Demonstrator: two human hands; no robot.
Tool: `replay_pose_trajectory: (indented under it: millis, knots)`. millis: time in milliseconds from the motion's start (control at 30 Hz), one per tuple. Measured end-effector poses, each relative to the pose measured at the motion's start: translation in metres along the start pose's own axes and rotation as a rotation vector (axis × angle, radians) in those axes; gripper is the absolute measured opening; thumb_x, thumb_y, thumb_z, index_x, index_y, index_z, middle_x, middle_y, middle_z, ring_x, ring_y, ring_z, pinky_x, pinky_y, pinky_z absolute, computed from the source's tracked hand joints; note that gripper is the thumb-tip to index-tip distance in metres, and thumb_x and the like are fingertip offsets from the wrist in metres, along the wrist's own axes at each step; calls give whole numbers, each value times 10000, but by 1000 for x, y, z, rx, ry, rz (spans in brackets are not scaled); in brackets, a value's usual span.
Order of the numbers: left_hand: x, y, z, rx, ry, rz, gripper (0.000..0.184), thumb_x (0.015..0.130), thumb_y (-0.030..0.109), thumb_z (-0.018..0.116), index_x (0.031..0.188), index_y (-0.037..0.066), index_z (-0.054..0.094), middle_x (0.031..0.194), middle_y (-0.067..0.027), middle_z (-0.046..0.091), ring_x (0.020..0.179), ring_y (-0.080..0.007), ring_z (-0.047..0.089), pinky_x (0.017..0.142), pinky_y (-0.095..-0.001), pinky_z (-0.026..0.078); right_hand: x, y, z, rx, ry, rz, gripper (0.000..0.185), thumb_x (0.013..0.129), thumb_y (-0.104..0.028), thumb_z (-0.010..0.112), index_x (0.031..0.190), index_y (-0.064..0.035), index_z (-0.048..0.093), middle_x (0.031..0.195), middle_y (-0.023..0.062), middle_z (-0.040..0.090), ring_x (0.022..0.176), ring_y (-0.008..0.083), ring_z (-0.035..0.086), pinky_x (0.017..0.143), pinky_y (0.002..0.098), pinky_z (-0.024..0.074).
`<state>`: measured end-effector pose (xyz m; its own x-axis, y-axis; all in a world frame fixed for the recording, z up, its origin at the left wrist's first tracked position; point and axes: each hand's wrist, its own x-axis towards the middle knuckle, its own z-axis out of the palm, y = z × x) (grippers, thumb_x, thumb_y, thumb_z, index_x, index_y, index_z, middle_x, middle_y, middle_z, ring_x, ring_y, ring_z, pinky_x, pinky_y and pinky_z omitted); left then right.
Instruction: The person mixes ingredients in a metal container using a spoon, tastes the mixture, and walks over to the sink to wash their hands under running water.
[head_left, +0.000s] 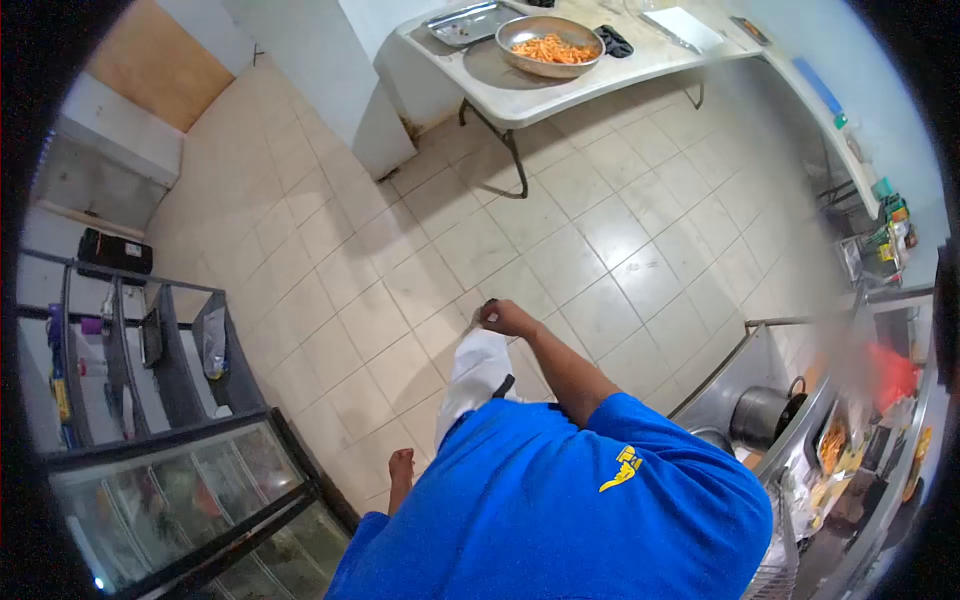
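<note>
My right hand (508, 318) is in front of my body at the middle of the view, above my white-clad leg (478, 370). Its fingers are curled together, with a small dark spot at their tips that I cannot make out. Lower and to the left, my left hand (401, 466) hangs beside my blue shirt (540, 490), its fingers curled and nothing visible in them. Neither hand touches any furniture. A metal pan (510, 52) of orange strips stands on the white folding table (520, 104) at the top.
The table also bears a metal tray (462, 28), a black item (614, 41) and a white sheet (684, 28). At left are a dark shelf rack (180, 345) and a glass-topped cabinet (180, 490). A pot (758, 415) sits at right. Tiled floor (440, 240) lies between.
</note>
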<state>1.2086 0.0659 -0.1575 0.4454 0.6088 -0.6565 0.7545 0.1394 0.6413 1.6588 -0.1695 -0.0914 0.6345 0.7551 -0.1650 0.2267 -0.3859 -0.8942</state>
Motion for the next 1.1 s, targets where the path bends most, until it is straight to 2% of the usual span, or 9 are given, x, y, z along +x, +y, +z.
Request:
replay_pose_trajectory:
  millis: [133,200,300,467,500,567,667,800,1100]
  knots:
    - [78,73,44,-4,-51,-356,182,852,257,581,886,80,613,826,-56,623,697,-173,560,567,-357,450,-92,175,-94,-461,294,444,163,775,-152,629,807,4,661,724,101,638,628,186,594,556,337,493]
    - [119,121,69,61,-165,-364,187,861,248,570,901,69,607,835,-57,620,715,-167,555,593,-346,450,-168,276,-152,9,489,620,163,793,-116,620,893,12,635,753,97,624,630,165,588,518,299,510]
    - [190,212,122,149,-305,-260,194,875,234,552,924,52,599,847,-59,615,740,-157,547,633,-330,451,-237,183,-265,209,700,1087,205,827,-165,598,983,-34,620,775,79,626,650,163,603,470,267,449]
    - [302,411,250,124,-356,162,207,899,212,523,962,25,584,868,-61,607,783,-140,534,699,-302,451,-274,172,-326,702,1162,1053,229,870,-335,566,1001,-149,590,915,-16,620,747,139,581,568,286,429]
    - [317,443,280,192,-303,421,160,916,237,487,997,120,560,833,1,577,708,-119,538,543,-288,415,-272,182,-333,776,1198,1048,235,872,-344,564,1009,-154,583,941,-18,614,769,140,578,584,288,430]
    - [285,545,329,268,-316,428,220,918,183,512,1054,16,552,982,-65,592,867,-155,546,804,-279,450,-263,212,-352,923,1223,1047,214,875,-312,546,1031,-166,570,983,2,601,797,149,575,593,286,434]
    - [232,611,402,-53,-219,433,210,917,176,517,1065,30,545,975,-49,573,854,-153,538,805,-265,442,-240,283,-388,1074,1096,1138,173,849,-211,529,998,-148,591,918,21,596,711,147,554,604,303,438]
    - [187,548,484,-237,-195,347,181,915,181,518,1038,51,547,930,-40,553,853,-130,529,769,-256,443,-179,358,-485,-69,542,925,249,824,-233,587,943,-27,657,740,84,653,669,175,613,578,326,490]
    - [95,498,607,168,-239,-103,169,890,183,526,1032,91,533,923,-17,561,804,-126,526,711,-279,435,-124,363,-755,55,745,518,266,851,-272,579,987,-54,645,818,76,659,675,143,619,650,296,512]
